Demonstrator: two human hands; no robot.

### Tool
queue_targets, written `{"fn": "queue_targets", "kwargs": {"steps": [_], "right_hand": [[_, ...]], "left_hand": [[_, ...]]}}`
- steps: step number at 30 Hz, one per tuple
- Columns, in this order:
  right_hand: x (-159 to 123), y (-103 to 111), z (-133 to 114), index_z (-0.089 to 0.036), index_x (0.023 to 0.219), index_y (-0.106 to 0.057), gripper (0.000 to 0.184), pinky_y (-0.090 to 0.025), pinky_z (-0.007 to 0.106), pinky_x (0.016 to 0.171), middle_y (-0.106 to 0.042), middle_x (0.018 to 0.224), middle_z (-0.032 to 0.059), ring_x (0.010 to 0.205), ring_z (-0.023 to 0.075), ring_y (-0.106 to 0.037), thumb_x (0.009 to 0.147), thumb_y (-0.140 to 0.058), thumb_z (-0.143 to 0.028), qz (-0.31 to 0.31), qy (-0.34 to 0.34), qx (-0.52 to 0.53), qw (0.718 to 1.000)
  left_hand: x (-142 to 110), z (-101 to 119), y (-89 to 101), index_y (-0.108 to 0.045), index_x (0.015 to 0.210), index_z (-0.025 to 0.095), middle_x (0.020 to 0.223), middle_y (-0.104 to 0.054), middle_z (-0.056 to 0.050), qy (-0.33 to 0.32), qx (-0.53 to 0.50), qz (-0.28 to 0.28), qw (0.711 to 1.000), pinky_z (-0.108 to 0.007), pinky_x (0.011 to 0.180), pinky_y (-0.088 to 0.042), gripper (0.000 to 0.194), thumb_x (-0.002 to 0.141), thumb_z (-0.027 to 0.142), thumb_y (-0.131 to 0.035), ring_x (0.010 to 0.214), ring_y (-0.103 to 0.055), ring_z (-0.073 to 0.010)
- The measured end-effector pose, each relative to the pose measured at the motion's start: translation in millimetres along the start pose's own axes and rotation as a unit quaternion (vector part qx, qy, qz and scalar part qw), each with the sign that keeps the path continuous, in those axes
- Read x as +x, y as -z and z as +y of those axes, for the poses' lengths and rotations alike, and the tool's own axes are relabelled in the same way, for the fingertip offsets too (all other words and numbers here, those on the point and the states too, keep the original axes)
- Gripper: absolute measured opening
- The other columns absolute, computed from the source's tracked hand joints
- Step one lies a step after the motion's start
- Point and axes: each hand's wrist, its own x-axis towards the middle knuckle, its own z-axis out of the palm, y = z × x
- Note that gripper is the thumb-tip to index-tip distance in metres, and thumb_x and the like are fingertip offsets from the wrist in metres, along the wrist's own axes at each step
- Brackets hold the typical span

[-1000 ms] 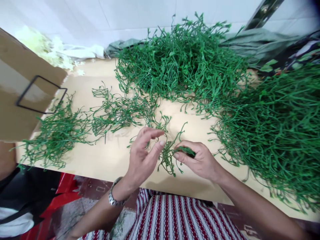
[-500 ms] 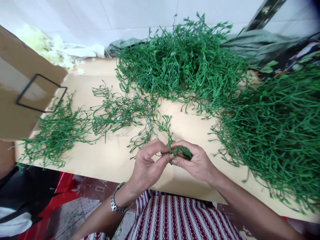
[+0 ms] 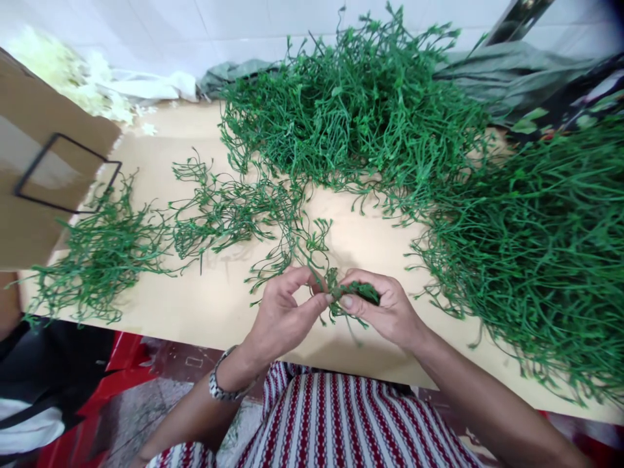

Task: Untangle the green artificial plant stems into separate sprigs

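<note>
Between my two hands is a small green artificial plant sprig (image 3: 336, 286), its thin stems sticking out above and below my fingertips. My left hand (image 3: 292, 309) pinches it from the left with thumb and forefinger. On the other side, my right hand (image 3: 385, 309) has its fingers closed around the sprig's dark green leafy end, partly hidden in the palm. Loose green sprigs (image 3: 234, 208) lie on the table just beyond my left hand, some stems reaching close to its fingers.
A large heap of green stems (image 3: 355, 110) lies at the back, another (image 3: 546, 260) on the right. A smaller pile (image 3: 107, 260) sits at the left by a cardboard box (image 3: 49, 162) and a black wire frame (image 3: 61, 172). Pale flowers (image 3: 58, 71) are at the back left.
My fingers have shifted slightly on the sprig, and more of its stems now hang below my right fingertips. The view has moved a little; the piles look the same.
</note>
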Motion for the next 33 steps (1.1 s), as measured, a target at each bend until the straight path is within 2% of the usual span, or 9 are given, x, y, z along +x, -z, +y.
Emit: {"fn": "queue_targets", "kwargs": {"steps": [8, 13, 17, 23, 28, 33], "right_hand": [[-1.6, 3.7, 4.4, -0.016, 0.081, -0.056, 0.019, -0.038, 0.020, 0.055, -0.052, 0.069, 0.0004, 0.061, 0.0087, -0.047, 0.084, -0.051, -0.034, -0.019, 0.021, 0.021, 0.999], [-3.1, 2.6, 8.2, -0.017, 0.082, -0.057, 0.015, -0.038, 0.021, 0.058, -0.053, 0.072, 0.0001, 0.063, 0.0091, -0.048, 0.082, -0.055, -0.031, 0.005, 0.020, 0.040, 0.999], [-3.5, -0.3, 10.4, -0.017, 0.077, -0.055, 0.015, -0.037, 0.021, 0.055, -0.051, 0.069, -0.0007, 0.060, 0.0084, -0.046, 0.081, -0.057, -0.031, 0.040, 0.009, 0.064, 0.997], [-2.5, -3.0, 9.5, -0.018, 0.083, -0.054, 0.013, -0.041, 0.021, 0.062, -0.053, 0.076, 0.0003, 0.070, 0.0104, -0.050, 0.080, -0.058, -0.030, 0.024, 0.004, 0.035, 0.999], [-0.6, -3.8, 6.9, -0.022, 0.100, -0.054, 0.024, -0.044, 0.021, 0.070, -0.058, 0.089, 0.0010, 0.080, 0.0110, -0.054, 0.078, -0.061, -0.025, 0.019, 0.024, -0.001, 1.000], [-0.1, -5.7, 6.7, -0.021, 0.093, -0.057, 0.014, -0.043, 0.023, 0.069, -0.057, 0.084, 0.0006, 0.078, 0.0112, -0.054, 0.080, -0.057, -0.019, 0.039, 0.056, -0.029, 0.997]], "left_hand": [[5.7, -4.3, 4.3, -0.059, 0.061, 0.015, 0.060, -0.055, -0.001, 0.041, -0.061, -0.064, 0.995, -0.024, 0.057, -0.037, 0.012, 0.071, 0.020, -0.062, 0.059, -0.047, -0.0115], [5.9, -8.8, 5.2, -0.056, 0.061, 0.015, 0.060, -0.052, 0.001, 0.040, -0.101, -0.056, 0.993, -0.022, 0.056, -0.035, 0.013, 0.072, 0.020, -0.061, 0.057, -0.044, -0.0093], [3.7, -5.7, 4.6, -0.054, 0.064, 0.016, 0.062, -0.050, 0.001, -0.006, -0.028, -0.025, 0.999, -0.024, 0.057, -0.035, 0.009, 0.072, 0.017, -0.059, 0.059, -0.044, -0.0107], [2.0, 3.0, 4.7, -0.047, 0.062, 0.017, 0.060, -0.050, 0.002, -0.081, 0.154, -0.017, 0.985, -0.027, 0.064, -0.034, 0.014, 0.073, 0.010, -0.052, 0.064, -0.044, -0.0125], [2.1, 0.6, 6.3, -0.048, 0.067, 0.016, 0.064, -0.051, 0.001, -0.060, 0.126, -0.070, 0.988, -0.027, 0.063, -0.035, 0.010, 0.077, 0.013, -0.049, 0.065, -0.044, -0.0119], [1.2, -1.5, 3.9, -0.052, 0.067, 0.016, 0.062, -0.051, 0.001, -0.042, 0.094, -0.055, 0.993, -0.026, 0.061, -0.035, 0.011, 0.078, 0.015, -0.051, 0.062, -0.045, -0.0108]]}}
